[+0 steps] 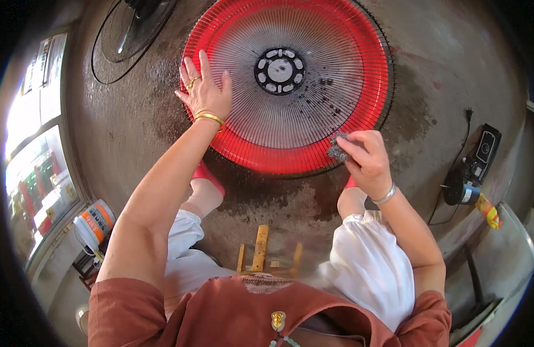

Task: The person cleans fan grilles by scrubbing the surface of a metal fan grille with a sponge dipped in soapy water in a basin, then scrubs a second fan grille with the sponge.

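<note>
A round wire fan grille with a black and white hub plate lies over a large red basin on the floor in front of me. My left hand rests with spread fingers on the grille's left rim. In my right hand a grey steel wool scourer is pinched between thumb and fingers, at the grille's lower right edge. Dark specks dot the wires right of the hub. The basin's inside shows only through the wires.
At the upper left lies another fan part with a black wire ring. A black fan motor and control unit with a cord lies to the right. A white and orange bucket stands at the left. Wet patches mark the concrete floor.
</note>
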The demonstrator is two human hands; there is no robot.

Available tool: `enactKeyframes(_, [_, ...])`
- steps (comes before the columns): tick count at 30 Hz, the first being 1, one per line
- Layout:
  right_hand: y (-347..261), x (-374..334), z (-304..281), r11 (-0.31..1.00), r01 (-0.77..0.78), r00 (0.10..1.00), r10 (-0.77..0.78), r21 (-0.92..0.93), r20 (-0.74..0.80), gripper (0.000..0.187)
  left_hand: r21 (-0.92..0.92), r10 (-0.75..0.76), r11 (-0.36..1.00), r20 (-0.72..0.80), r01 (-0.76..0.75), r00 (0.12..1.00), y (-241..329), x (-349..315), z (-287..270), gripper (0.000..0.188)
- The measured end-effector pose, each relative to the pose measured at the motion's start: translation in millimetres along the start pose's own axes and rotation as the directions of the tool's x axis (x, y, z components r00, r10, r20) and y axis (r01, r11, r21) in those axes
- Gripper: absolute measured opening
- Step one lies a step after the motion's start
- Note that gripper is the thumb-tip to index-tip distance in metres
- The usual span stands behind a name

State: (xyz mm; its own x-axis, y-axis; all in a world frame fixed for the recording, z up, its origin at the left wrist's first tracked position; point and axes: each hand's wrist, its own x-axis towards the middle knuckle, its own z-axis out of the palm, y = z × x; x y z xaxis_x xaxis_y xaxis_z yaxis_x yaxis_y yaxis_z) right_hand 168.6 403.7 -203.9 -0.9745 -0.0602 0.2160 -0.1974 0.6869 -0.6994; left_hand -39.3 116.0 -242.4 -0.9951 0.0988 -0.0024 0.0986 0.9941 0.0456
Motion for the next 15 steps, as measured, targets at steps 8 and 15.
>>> enactKeyframes(8, [17.5, 47.3, -12.1, 0.997, 0.070, 0.993, -0.067, -0.021, 0.092, 0.032, -0.036, 0.015, 0.999, 0.006, -0.015, 1.000, 0.1, -2.1, -3.2, 0.079])
enactKeyframes(15, [19.8, 101.2, 40.2, 0.971, 0.203, 0.976, -0.191, -0.128, 0.105, 0.009, -0.017, 0.013, 1.000, -0.028, -0.014, 1.000, 0.7, 1.1, 4.8, 0.077])
